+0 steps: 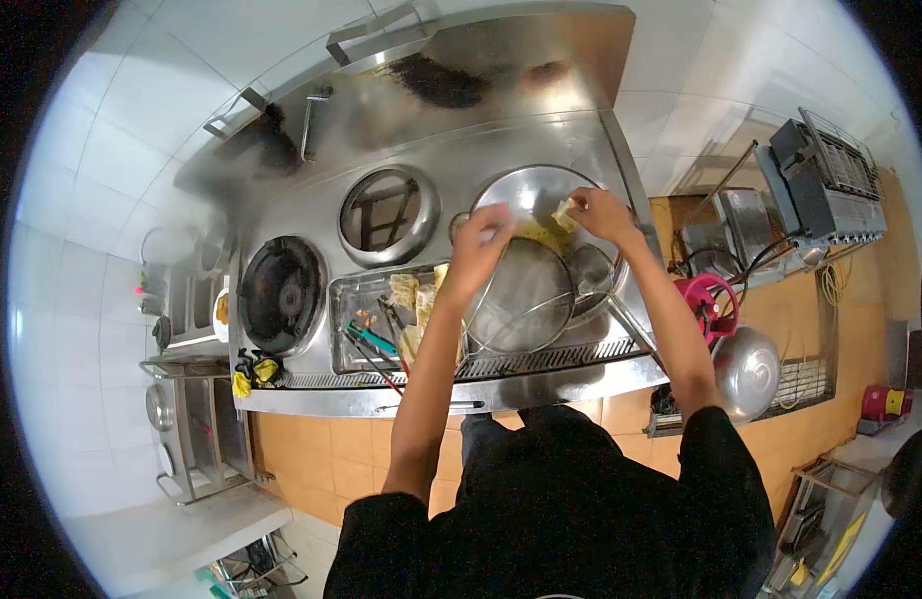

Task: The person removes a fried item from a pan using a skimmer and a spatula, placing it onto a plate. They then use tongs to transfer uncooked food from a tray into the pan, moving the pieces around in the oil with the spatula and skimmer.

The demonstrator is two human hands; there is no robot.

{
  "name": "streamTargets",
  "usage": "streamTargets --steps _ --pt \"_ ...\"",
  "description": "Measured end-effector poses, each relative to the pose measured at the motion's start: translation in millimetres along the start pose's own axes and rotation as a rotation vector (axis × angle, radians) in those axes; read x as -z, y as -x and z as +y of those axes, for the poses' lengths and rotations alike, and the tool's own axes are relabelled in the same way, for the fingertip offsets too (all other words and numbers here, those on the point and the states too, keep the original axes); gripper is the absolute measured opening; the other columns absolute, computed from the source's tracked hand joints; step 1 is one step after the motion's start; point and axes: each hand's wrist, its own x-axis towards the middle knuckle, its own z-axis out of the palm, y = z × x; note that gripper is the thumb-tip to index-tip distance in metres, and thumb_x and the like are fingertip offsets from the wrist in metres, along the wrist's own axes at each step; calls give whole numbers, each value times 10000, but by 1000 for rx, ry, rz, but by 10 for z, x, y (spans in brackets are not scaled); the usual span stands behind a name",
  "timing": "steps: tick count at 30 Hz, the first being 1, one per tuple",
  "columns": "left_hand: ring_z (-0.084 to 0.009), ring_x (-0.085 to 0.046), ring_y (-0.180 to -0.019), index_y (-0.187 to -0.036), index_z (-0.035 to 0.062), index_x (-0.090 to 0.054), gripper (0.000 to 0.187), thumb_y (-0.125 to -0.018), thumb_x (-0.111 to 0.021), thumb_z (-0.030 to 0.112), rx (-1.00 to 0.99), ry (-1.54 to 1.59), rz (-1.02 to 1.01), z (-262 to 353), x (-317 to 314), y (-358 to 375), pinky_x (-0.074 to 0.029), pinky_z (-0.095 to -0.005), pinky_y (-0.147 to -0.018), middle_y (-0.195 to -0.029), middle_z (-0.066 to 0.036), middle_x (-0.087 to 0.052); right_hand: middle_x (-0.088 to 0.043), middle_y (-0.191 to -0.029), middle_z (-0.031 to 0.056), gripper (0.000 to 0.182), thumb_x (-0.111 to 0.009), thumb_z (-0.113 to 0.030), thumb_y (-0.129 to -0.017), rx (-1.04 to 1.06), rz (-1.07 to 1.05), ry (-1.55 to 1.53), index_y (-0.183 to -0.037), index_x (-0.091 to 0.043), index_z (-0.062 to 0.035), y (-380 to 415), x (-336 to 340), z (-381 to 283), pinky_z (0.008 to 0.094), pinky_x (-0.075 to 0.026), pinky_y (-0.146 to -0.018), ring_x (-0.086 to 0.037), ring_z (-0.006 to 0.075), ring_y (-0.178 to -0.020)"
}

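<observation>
My right hand (603, 214) pinches a pale yellow piece of food (564, 213) over the far part of a metal wok (521, 186). Yellow liquid (543, 234) shows inside the wok below it. Left of that piece, my left hand (478, 250) hovers near the wok's left rim, its fingers smeared by motion. A round wire-mesh strainer (524, 297) lies across the near side of the wok. Beside my left forearm sits a metal tray (349, 296) with several pale yellow pieces (404, 291), a teal-handled tool (372, 337) and long thin sticks; my forearm hides part of it.
Behind the tray is an open burner ring (389, 216), and a blackened burner (281, 295) lies to the left. A ladle (593, 270) rests at the wok's right side. On the right are a pink fan-like item (707, 307) and a large metal bowl (746, 371).
</observation>
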Motion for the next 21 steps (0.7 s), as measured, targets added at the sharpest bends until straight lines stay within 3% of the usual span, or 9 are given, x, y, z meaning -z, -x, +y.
streamTargets --steps 2,9,11,12,14,15,21 --pt "-173 -619 -1057 -1236 7 -623 385 -912 -700 200 -28 10 52 16 204 383 -482 -307 -894 -1143 -81 -676 -717 -1075 131 362 -688 -341 -847 14 -70 273 -1133 -702 -120 -185 -205 163 439 -524 -864 -677 320 -995" --pt "-161 -607 -1060 -1241 35 -620 340 -962 -631 228 287 -62 174 112 747 1556 -471 -306 -867 -1129 -67 -672 -702 -1134 120 387 -675 -352 -852 -75 -291 377 -1199 -680 -182 -418 -529 13 454 -508 -938 -655 318 -1083" --pt "-121 -607 -944 -1270 51 -603 345 -977 -599 233 288 -30 269 46 822 1750 -478 -255 -725 -1126 -51 -672 -694 -1152 112 395 -683 -363 -846 -75 -321 434 -1212 -677 -213 -467 -608 -7 486 -503 -939 -648 324 -1102" --pt "-121 -607 -944 -1270 51 -603 345 -977 -599 233 293 -31 275 79 847 1821 -478 -255 -725 -1126 -51 -672 -694 -1152 112 395 -683 -363 -846 -71 -327 433 -1212 -677 -213 -487 -646 -5 486 -503 -939 -648 324 -1102" --pt "-59 -564 -790 -1292 59 -586 354 -982 -587 228 501 58 291 185 887 1923 -420 -207 -551 -1118 -36 -667 -676 -1209 100 362 -691 -239 -851 -50 -364 467 -1208 -661 -193 -534 -710 11 525 -501 -946 -637 316 -1142" --pt "-13 -497 -697 -1287 52 -585 352 -985 -584 233 503 70 323 150 876 1975 -336 -184 -455 -1106 -25 -664 -676 -1209 100 362 -691 -239 -851 -47 -365 468 -1208 -661 -193 -558 -737 27 525 -501 -946 -637 316 -1142" --pt "-9 -501 -731 -1300 62 -575 360 -983 -596 231 514 139 332 95 874 2077 -328 -179 -466 -1127 -17 -656 -684 -1164 126 363 -732 -197 -792 -23 -406 519 -1148 -670 -161 -623 -837 157 529 -510 -913 -650 331 -1116"
